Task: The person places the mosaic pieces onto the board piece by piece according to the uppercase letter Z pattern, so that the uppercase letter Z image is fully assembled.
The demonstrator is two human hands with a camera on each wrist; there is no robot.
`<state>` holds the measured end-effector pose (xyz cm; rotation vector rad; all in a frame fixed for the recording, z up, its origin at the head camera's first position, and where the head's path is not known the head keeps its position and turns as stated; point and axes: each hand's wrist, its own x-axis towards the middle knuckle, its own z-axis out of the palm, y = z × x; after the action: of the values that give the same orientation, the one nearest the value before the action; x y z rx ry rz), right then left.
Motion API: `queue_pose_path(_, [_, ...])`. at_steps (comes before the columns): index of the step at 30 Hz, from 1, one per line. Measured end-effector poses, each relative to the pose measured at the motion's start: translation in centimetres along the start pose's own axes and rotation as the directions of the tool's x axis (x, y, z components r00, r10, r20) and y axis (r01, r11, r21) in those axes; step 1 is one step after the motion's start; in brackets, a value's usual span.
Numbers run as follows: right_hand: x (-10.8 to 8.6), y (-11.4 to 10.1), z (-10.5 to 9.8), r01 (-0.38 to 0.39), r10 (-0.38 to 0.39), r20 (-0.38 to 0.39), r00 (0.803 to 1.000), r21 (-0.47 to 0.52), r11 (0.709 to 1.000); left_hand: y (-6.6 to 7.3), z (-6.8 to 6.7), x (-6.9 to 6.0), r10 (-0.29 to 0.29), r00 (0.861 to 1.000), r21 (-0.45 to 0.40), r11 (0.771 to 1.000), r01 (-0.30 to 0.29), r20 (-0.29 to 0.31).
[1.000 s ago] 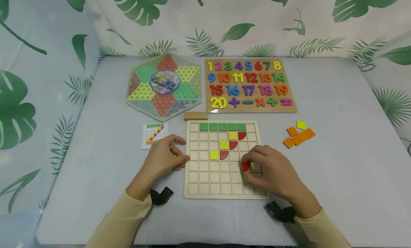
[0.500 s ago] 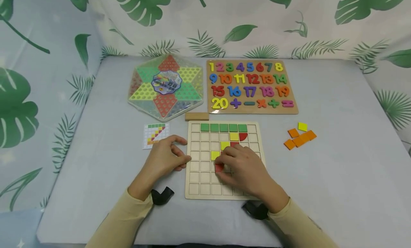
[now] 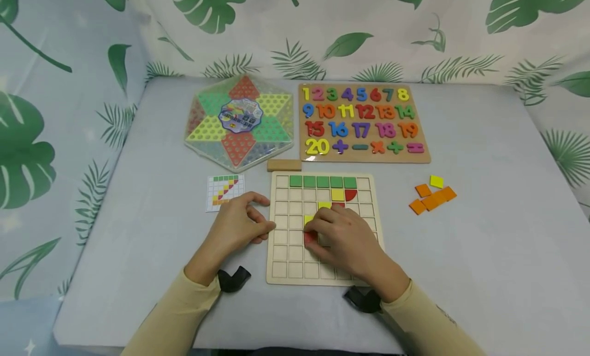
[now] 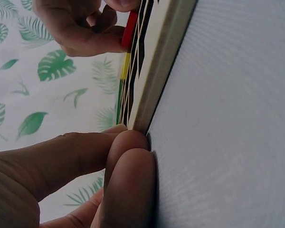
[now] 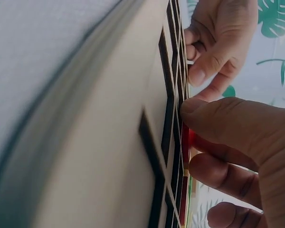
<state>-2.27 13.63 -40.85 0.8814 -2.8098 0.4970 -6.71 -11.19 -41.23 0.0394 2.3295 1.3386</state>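
Observation:
A wooden grid board (image 3: 281,253) lies in front of me. My right hand (image 3: 345,238) pinches a red quarter-circle tile (image 3: 311,237) over the board's middle, just below a yellow tile partly covered by the fingers. The left wrist view shows this red tile (image 4: 129,29) tilted against the grid. With relaxed fingers, my left hand (image 3: 237,220) touches the board's left edge. Green square tiles (image 3: 323,182) fill most of the top row. Beneath them, a yellow tile (image 3: 338,194) and a red quarter-circle (image 3: 351,195) begin a diagonal, partly hidden by my right hand.
A printed pattern card (image 3: 218,189) lies left of the board. Orange tiles (image 3: 432,202) and one yellow tile (image 3: 436,181) lie to the right. Behind are a wooden strip (image 3: 284,165), a hexagonal star game board (image 3: 239,141) and a number puzzle (image 3: 364,120).
My right hand has carried the red quarter-circle tile leftward across the board, toward the spot under the lowest yellow tile. The left hand stays at the edge.

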Motion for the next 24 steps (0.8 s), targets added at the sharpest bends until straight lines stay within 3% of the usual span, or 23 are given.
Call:
queue_pose_path(7, [-0.02, -0.14, -0.14, -0.030, 0.030, 0.034, 0.999, -0.001, 1.000, 0.00, 0.06, 0.08, 0.002, 1.000, 0.012, 1.000, -0.002, 0.004])
queue_pose_path(16, [-0.03, 0.06, 0.02, 0.043, -0.044, 0.017, 0.999, 0.013, 0.999, 0.04, 0.02, 0.04, 0.006, 1.000, 0.017, 1.000, -0.007, 0.005])
queue_pose_path(24, [-0.35, 0.44, -0.46, 0.017, -0.019, 0.018, 1.000, 0.058, 0.998, 0.05, -0.05, -0.10, -0.008, 1.000, 0.028, 1.000, 0.008, 0.001])
